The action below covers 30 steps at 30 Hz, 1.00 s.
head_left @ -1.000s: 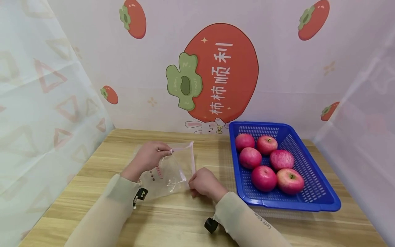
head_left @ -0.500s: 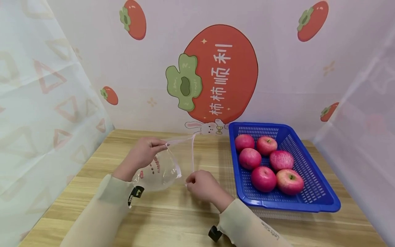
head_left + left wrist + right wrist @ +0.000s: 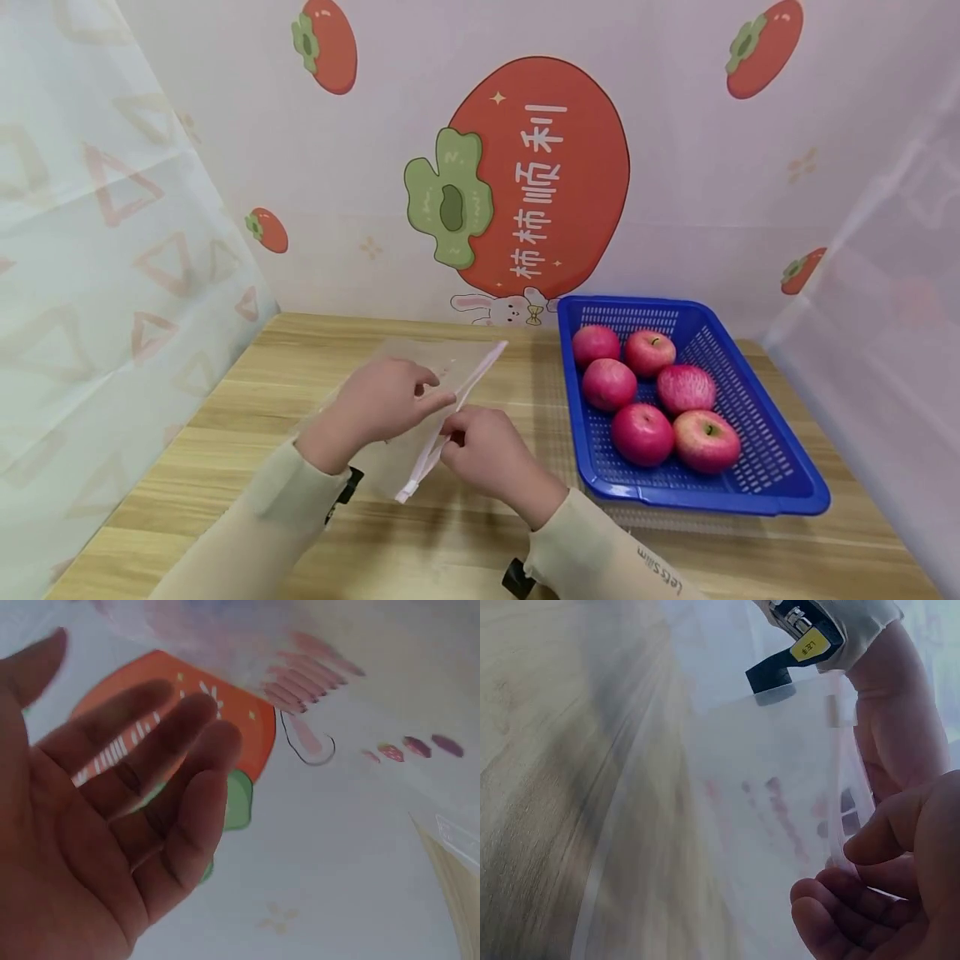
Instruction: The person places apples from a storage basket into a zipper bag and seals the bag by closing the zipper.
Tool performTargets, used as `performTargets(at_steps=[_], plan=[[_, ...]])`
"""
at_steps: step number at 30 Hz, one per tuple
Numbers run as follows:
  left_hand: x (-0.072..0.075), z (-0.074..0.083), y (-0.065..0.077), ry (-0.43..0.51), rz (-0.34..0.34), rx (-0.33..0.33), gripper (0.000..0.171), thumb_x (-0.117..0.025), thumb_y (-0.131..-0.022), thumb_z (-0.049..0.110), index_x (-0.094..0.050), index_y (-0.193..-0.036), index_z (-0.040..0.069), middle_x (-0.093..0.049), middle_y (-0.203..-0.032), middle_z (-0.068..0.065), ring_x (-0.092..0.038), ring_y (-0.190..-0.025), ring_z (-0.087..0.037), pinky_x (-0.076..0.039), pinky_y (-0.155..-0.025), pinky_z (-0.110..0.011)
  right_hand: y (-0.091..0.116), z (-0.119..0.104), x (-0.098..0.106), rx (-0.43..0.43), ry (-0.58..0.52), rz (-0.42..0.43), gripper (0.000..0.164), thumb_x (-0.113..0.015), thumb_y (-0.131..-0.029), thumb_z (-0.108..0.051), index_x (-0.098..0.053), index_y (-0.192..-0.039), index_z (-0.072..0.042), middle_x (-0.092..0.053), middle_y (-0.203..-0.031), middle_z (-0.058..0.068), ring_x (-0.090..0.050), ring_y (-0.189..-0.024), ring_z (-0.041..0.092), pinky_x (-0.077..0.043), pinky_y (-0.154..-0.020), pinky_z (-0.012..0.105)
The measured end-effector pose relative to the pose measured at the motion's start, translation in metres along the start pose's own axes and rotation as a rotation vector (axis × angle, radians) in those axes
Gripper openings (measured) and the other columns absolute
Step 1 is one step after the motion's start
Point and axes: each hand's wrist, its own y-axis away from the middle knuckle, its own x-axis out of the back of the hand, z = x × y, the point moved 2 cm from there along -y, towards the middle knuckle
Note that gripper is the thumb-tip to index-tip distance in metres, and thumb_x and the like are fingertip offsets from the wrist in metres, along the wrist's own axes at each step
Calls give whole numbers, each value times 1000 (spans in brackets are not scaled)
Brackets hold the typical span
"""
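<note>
A clear plastic zip bag [image 3: 461, 357] with a pale pink zip edge [image 3: 486, 367] stands between the hands, its mouth toward the right. A small white slider [image 3: 407, 492] shows at the zip's near end. My right hand [image 3: 495, 454] pinches the zip edge between thumb and fingers; the right wrist view shows this grip [image 3: 877, 862] with the bag's pink print behind it. My left hand [image 3: 386, 404] lies over the bag's side, its fingertips right at the zip edge. In the left wrist view its fingers [image 3: 135, 761] are loosely spread with nothing between them.
To the right stands a blue plastic basket [image 3: 776, 417] holding several red apples [image 3: 642, 434]. A wooden table [image 3: 225, 433] lies beneath everything. Behind it hangs a cloth backdrop [image 3: 360, 283] printed with persimmons, and pale cloth [image 3: 105, 333] walls the left side.
My left hand has let go of the bag's mouth edge and moved right. The two mouth edges, spread apart before, now lie close together in a slanting line. My right hand still pinches the edge.
</note>
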Motion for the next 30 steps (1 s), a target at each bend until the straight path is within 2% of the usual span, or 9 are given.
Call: performTargets(at_steps=[3, 6, 11, 14, 17, 20, 24, 28, 30], plan=[[-4, 9, 0, -20, -15, 25, 35, -63, -94, 49, -64, -72, 21, -51, -56, 10, -50, -57, -11, -43, -53, -31, 2, -5, 2, 62, 59, 20, 10, -61, -81, -6, -69, -82, -13, -56, -76, -8, -49, -64, 8, -42, -55, 23], [-8, 13, -1, 45, -27, 39, 27, -65, -94, 41, -68, -76, 22, -52, -58, 13, -49, -55, -9, -43, -54, -29, 3, -8, 2, 106, 82, 46, 9, -60, -82, -8, -67, -80, -14, -55, -78, -9, -50, -64, 8, -43, -57, 23], [-8, 13, -2, 99, -32, 47, 27, -59, -94, 17, -62, -67, 18, -44, -55, 11, -42, -50, -7, -38, -50, -26, 5, -9, 1, 125, 104, 90, 13, -61, -90, -9, -72, -82, -12, -61, -81, -6, -56, -68, 8, -48, -62, 24], [-5, 12, -1, 83, -22, 61, 29, -57, -87, 7, -49, -61, 16, -38, -53, 8, -38, -49, -9, -33, -49, -26, 5, -7, 2, 31, 94, 99, 10, -62, -91, -10, -71, -86, -11, -62, -76, -7, -57, -66, 9, -49, -61, 26], [-3, 11, 1, 94, -31, 76, 24, -60, -84, 5, -51, -64, 16, -45, -54, 8, -44, -49, -9, -37, -49, -26, 5, -3, 5, -107, 74, 106, 7, -62, -90, -13, -67, -94, -11, -57, -69, -9, -53, -59, 10, -47, -56, 29], [0, 11, 3, 125, -68, 78, 21, -63, -86, 6, -56, -68, 15, -52, -56, 7, -51, -50, -9, -44, -50, -27, 3, 0, 9, -203, 57, 114, 14, -63, -90, -14, -65, -103, -8, -55, -68, -7, -51, -58, 12, -46, -56, 32], [7, 10, 6, 104, -72, 122, 17, -62, -88, 7, -56, -73, 13, -54, -61, 5, -52, -53, -12, -45, -52, -29, 1, 5, 11, -258, 79, 86, 16, -65, -90, -12, -67, -104, -5, -60, -74, -1, -51, -60, 16, -47, -60, 34], [18, 5, 10, 56, -11, 212, 5, -59, -89, 8, -62, -86, 9, -52, -63, 3, -48, -53, -14, -40, -49, -29, 1, 10, 9, -289, 109, 4, 17, -64, -89, -9, -69, -104, -4, -67, -83, 4, -56, -66, 18, -50, -65, 36], [24, 2, 12, 49, 24, 242, 12, -56, -89, 7, -66, -96, 6, -52, -62, 1, -45, -50, -14, -38, -48, -30, 3, 11, 8, -306, 111, -40, 20, -62, -88, -8, -70, -106, -3, -69, -90, 7, -61, -75, 20, -52, -71, 39]])
